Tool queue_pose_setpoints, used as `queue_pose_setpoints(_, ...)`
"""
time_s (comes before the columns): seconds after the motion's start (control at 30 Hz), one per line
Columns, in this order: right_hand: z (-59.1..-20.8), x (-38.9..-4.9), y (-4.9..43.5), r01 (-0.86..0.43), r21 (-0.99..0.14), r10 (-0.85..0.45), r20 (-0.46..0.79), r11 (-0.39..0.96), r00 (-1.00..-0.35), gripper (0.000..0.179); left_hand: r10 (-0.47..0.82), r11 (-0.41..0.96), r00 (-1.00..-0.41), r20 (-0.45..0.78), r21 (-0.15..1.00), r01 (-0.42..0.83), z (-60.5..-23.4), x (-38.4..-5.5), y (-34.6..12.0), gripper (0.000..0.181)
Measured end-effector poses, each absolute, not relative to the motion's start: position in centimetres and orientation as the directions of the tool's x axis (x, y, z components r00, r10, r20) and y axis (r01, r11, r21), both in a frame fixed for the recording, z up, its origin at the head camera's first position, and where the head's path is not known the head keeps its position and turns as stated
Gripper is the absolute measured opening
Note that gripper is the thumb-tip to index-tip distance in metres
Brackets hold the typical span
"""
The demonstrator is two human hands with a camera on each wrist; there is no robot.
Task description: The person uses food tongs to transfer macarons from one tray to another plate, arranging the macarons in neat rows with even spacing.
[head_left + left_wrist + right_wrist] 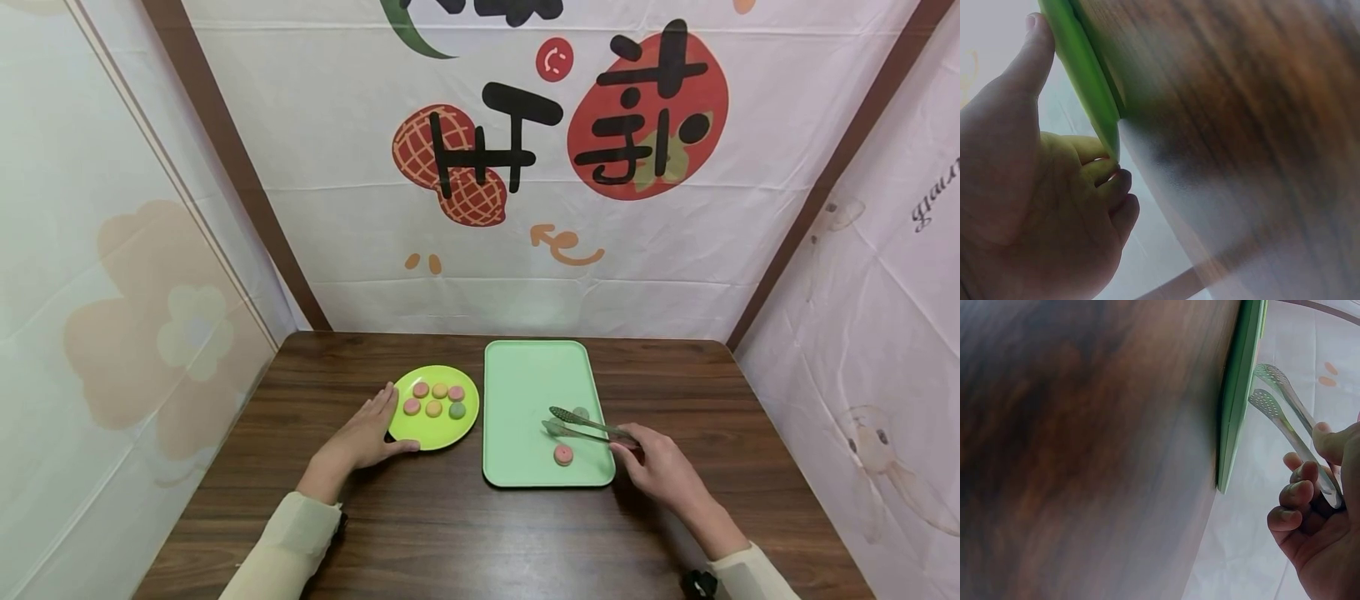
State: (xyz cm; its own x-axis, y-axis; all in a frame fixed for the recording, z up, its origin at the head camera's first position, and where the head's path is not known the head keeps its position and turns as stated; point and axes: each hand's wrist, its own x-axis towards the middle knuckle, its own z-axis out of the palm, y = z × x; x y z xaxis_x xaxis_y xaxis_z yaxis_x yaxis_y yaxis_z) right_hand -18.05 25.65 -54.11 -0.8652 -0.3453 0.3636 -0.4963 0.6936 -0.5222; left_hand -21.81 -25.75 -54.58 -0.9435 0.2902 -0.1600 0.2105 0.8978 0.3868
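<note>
My left hand (366, 429) rests against the left rim of a yellow-green plate (427, 437), fingers extended and thumb at the near edge. The left wrist view shows its thumb and fingers touching the plate's rim (1082, 69). Several pink, yellow and green macarons (434, 408) lie on the plate. My right hand (660, 467) holds metal tongs (1300, 440), their tips apart above a light green tray (525, 375). On the tray sit a pink macaron (563, 454) and a pale green macaron (581, 412); another greenish one is partly hidden under the tong tips.
Plate and tray stand side by side on a dark wooden table (450, 533), a narrow strip of wood between them. A printed white cloth (337, 233) hangs behind the table's far edge, with more cloth at both sides.
</note>
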Motion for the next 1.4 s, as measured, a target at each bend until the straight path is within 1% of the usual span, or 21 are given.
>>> queue_pose_setpoints(0.3, -54.2, -17.9, 25.8, -0.514, -0.505, -0.357, 0.379, 0.694, -0.854, 0.019, 0.294, 0.894, -0.942, -0.162, 0.395, 0.211, -54.3, -21.6, -25.6, 0.119)
queue_pose_setpoints(0.4, -54.2, -17.8, 26.0, -0.504, -0.504, -0.349, 0.373, 0.702, -0.860, 0.021, 0.293, 0.896, -0.941, -0.167, 0.391, 0.210, -54.3, -21.6, -25.6, 0.120)
queue_pose_setpoints(0.57, -54.1, -17.6, 26.2, -0.485, -0.506, -0.342, 0.353, 0.713, -0.871, 0.020, 0.293, 0.897, -0.941, -0.170, 0.390, 0.209, -54.3, -21.6, -25.6, 0.120)
queue_pose_setpoints(1.07, -54.2, -17.3, 26.7, -0.476, -0.501, -0.340, 0.342, 0.723, -0.876, 0.023, 0.294, 0.898, -0.940, -0.174, 0.387, 0.209, -54.4, -21.7, -25.7, 0.122)
queue_pose_setpoints(1.4, -54.0, -17.2, 26.8, -0.467, -0.518, -0.340, 0.326, 0.716, -0.882, 0.023, 0.291, 0.898, -0.942, -0.170, 0.389, 0.207, -54.5, -21.8, -25.7, 0.120)
